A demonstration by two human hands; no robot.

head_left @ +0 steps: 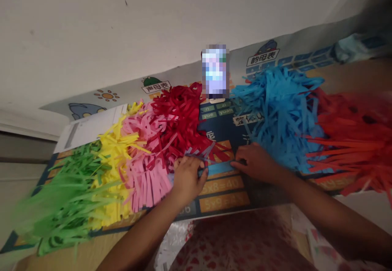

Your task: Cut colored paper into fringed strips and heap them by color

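1. Blue strip [214,168]: on the chart [225,201], between both hands, just right of the pink fringe [143,171].
2. Left hand [187,181]: on the chart, at the strip's left end; fingers curled, seemingly pinching it.
3. Right hand [254,163]: on the chart, at the strip's right end; fingers pressed together, tips touching it. Pinch cannot be told.
4. Along the chart, left of the strip: green [67,197], yellow [118,169] fringes, then pink.
5. Above the strip: dark red fringe [180,120]. Right of it: blue [275,116], orange-red [352,136] fringes.
6. Beyond the chart: blurred phone [215,72].
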